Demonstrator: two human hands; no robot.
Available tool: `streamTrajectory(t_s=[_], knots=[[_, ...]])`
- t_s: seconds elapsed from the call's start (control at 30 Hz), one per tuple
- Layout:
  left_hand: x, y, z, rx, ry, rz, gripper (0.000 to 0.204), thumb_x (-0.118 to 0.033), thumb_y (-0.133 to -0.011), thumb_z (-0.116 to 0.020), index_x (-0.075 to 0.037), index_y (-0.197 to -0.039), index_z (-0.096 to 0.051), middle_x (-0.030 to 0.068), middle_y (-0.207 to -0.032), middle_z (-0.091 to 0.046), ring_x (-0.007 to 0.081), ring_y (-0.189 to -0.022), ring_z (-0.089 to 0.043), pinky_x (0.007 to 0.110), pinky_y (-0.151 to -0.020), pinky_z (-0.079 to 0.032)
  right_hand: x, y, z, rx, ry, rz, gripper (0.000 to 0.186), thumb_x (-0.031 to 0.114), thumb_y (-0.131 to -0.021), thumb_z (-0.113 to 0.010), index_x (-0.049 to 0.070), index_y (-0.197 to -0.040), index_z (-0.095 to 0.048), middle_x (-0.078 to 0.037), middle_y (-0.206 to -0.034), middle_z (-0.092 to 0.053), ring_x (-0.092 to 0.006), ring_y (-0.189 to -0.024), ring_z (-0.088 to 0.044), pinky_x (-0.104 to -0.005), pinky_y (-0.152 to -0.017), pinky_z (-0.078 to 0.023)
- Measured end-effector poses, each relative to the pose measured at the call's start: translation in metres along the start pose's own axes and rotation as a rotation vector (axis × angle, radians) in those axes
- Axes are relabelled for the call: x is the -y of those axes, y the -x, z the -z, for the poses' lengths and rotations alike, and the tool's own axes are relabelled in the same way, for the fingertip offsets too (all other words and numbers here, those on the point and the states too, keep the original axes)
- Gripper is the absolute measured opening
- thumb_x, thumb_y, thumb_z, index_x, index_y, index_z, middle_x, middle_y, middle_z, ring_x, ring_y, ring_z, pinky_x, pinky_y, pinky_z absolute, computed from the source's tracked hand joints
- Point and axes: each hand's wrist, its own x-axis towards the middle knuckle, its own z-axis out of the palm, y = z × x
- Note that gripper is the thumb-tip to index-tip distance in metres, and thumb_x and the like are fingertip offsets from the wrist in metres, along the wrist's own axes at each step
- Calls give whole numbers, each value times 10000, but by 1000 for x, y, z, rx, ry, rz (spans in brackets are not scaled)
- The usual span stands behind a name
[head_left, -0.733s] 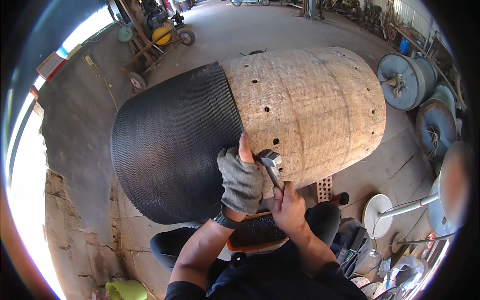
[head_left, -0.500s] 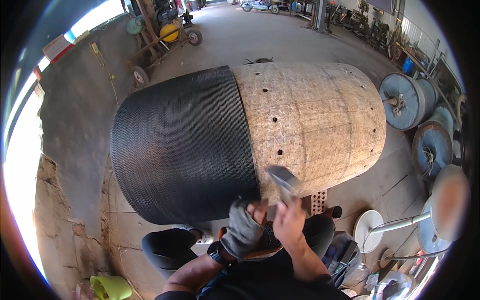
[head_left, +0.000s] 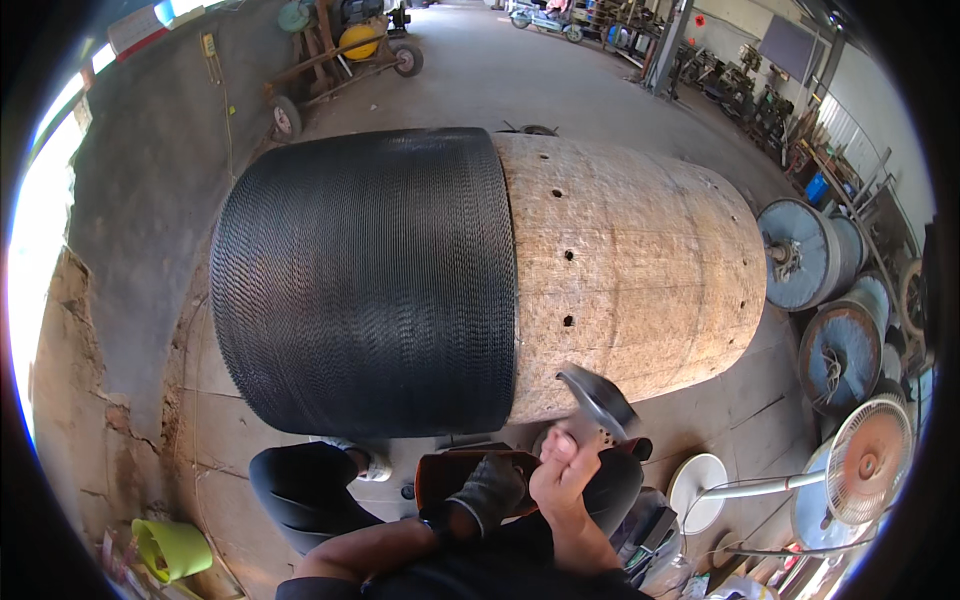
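Note:
A large drum lies on its side across the view. Its right half is a pale, rough wood-like surface with several dark holes, and its left half carries a black, finely ridged covering. My right hand is wrapped round the handle of a hammer, whose metal head is just in front of the drum's lower edge. My left hand, in a grey glove, reaches into an orange-brown box between my knees. Its fingertips are hidden in the dark inside.
A white fan stands at the right, near blue-ended spools. Left is a grey wall with a lime-green bucket below it. A wheeled cart stands behind the drum.
My left hand has come down from the drum's lower edge beside the hammer into the box. The hammer head has tilted to the right. The whole view has shifted a little.

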Motion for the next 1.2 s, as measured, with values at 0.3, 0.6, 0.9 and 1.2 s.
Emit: streamTrajectory(t_s=[0.3,0.6,0.9,1.2], knots=[[-33,-5,44,-71,-44,-71,334,-390,-785,-739,-77,-888,-691,164,-827,-676,388,-784,-659,481,-690,-523,1,1,-1,13,-21,-41,251,241,-1072,-463,-6,-1027,-476,-40,-700,-540,-122,-562,-493,-252,-506,-403],[-107,-11,170,-183,-487,-373,142,-170,-932,-578,-66,-1015,-626,113,-906,-605,288,-781,-636,455,-675,-480,11,-7,3,39,80,-106,247,219,-1047,-510,-14,-968,-532,-155,-649,-571,-318,-527,-571,-390,-480,-430],[-75,-94,290,-914,-749,-565,407,-61,-730,-712,-122,-1125,-631,93,-1110,-558,305,-978,-599,516,-855,-488,8,-16,3,112,385,-27,182,156,-991,-588,-20,-997,-543,-253,-697,-586,-489,-623,-605,-482,-526,-487],[-61,-92,284,-888,-741,-524,485,-68,-761,-706,-166,-1227,-616,61,-1106,-562,288,-962,-610,526,-879,-496,3,-16,-4,190,437,-154,190,143,-1013,-547,-45,-1035,-525,-238,-649,-537,-482,-585,-541,-447,-535,-470]])
